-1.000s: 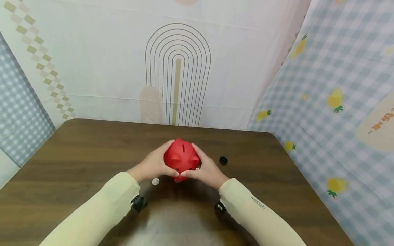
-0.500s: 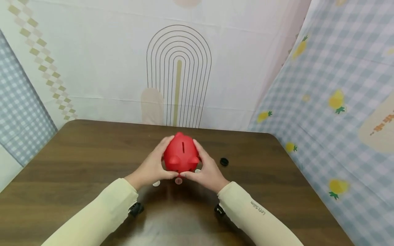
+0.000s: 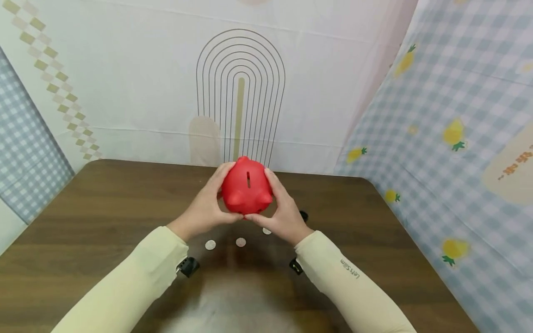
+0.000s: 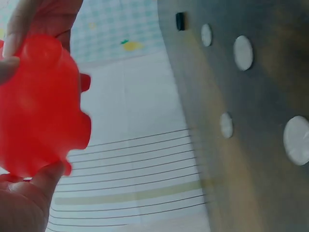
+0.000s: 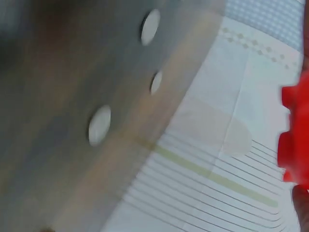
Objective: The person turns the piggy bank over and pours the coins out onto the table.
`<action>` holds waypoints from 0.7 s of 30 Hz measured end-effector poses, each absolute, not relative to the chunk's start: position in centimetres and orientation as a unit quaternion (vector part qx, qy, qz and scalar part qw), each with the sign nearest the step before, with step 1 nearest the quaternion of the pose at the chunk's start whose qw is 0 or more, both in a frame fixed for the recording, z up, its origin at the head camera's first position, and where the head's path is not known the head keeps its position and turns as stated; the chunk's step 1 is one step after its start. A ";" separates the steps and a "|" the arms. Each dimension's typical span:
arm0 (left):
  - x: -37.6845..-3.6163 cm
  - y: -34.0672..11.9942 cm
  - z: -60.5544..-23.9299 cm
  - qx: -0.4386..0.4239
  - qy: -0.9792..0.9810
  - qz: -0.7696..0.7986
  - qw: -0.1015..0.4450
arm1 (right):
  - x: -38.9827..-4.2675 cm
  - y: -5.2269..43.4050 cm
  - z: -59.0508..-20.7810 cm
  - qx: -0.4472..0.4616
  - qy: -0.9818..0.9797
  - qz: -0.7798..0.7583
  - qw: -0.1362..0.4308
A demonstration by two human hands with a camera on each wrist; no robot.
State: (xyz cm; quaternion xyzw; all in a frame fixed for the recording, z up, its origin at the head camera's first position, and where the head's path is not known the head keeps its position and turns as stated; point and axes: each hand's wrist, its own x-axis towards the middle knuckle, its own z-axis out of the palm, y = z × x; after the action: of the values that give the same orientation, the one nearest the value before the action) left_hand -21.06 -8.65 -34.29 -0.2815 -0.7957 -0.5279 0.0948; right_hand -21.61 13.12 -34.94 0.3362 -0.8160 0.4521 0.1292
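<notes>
A red piggy bank (image 3: 246,187), with a coin slot on its back, is raised above the table between my two hands. My left hand (image 3: 201,209) grips its left side, and my right hand (image 3: 287,213) grips the right. Both thumbs meet at the front, near its snout. In the left wrist view the stubby feet of the piggy bank (image 4: 41,111) point towards the tabletop, well apart from it. Only a red edge of the piggy bank (image 5: 298,135) shows in the right wrist view. Below the hands lie a left coin (image 3: 210,245) and a middle coin (image 3: 240,242).
Another coin (image 3: 267,231) lies partly hidden by the right hand. A small black round cap (image 3: 304,216) sits just beyond that hand. The brown wooden table (image 3: 125,208) ends at a white patterned cloth (image 3: 158,92) behind and a checked cloth (image 3: 416,152) at right.
Both hands have lifted the piggy bank upward and away from the coins. Its front has tipped down, and the middle coin, mostly covered before, now shows fully.
</notes>
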 end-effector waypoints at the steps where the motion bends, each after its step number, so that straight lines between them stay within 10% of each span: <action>1: -21.1 -8.7 -34.1 -0.278 -0.801 -0.523 0.092 | -21.7 13.1 -34.8 0.335 -0.816 0.454 0.126; 15: -20.7 -8.9 -35.7 -0.200 -0.842 -0.500 -0.038 | -20.9 12.9 -36.4 0.210 -0.846 0.488 -0.046; 21: -20.5 -8.7 -35.9 -0.256 -0.800 -0.542 0.038 | -20.8 12.8 -36.5 0.283 -0.831 0.477 0.051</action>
State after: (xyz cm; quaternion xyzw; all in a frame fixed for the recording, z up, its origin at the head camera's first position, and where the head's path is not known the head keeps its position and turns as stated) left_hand -20.53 -8.67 -35.88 -0.2557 -0.7997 -0.5420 0.0376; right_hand -20.77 12.83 -36.51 0.2833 -0.8306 0.4766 0.0514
